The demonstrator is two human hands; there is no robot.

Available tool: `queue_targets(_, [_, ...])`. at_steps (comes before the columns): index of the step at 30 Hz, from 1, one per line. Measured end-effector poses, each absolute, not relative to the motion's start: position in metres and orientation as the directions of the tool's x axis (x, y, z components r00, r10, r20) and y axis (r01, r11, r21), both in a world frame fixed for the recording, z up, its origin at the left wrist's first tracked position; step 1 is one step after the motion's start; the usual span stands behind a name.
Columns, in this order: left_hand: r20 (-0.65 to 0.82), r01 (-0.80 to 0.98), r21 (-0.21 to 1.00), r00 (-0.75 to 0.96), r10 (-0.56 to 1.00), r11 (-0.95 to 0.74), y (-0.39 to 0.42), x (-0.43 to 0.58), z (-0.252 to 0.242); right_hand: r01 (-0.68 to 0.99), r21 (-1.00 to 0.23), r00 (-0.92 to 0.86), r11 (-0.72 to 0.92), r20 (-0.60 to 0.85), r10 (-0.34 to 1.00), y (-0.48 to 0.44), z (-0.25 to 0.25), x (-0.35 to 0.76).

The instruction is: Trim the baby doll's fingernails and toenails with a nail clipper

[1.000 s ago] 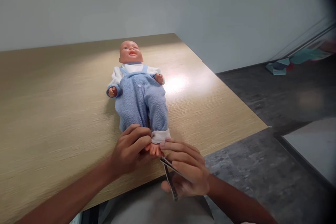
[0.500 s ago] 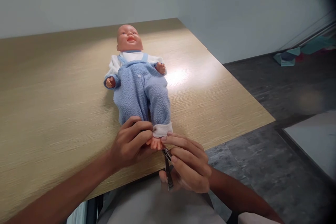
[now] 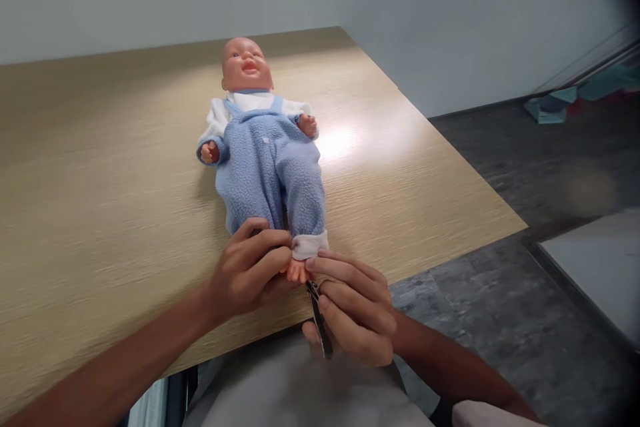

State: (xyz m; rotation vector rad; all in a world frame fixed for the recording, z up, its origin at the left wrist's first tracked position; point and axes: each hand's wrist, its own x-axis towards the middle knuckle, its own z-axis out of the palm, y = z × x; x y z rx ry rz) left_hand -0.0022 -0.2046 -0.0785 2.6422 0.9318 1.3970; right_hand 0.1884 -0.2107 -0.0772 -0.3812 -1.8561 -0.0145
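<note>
Head view: a wide wooden table (image 3: 100,213) fills most of the frame, with a grey floor (image 3: 500,320) to its right and a pale wall (image 3: 450,13) behind. A baby doll (image 3: 265,167) lies face up along the table, head away from the person, feet at the near edge. It wears a blue fleece romper (image 3: 270,180) over a white shirt, with a white cuff (image 3: 310,245) on the leg at the right.

The left hand (image 3: 250,277) is closed round the lower legs, fingers curled together and pinching the bare doll foot (image 3: 299,271) just below the cuff. The right hand (image 3: 355,313) sits just beside it, fingers pressed together on a metal nail clipper (image 3: 319,317), whose tip meets the toes. Whether the clipper is squeezed closed cannot be told.

Assessment: the doll appears light. The body under the fleece probably yields, while the head, hands and feet look like firmer moulded plastic, smooth and somewhat slippery. The foot is small, so the sound hold is at the ankle, close behind the toes, as the left hand has it. The clipper is rigid, thin and slick, and is best held across its lever and base.
</note>
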Motion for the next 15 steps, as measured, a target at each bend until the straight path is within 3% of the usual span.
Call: queue_targets(15, [0.753, 0.528, 0.235, 0.433, 0.496, -0.816, -0.2056, -0.0024, -0.0822, 0.266, -0.135, -0.279, 0.955, 0.937, 0.21, -0.2083, -0.0809, 0.1886])
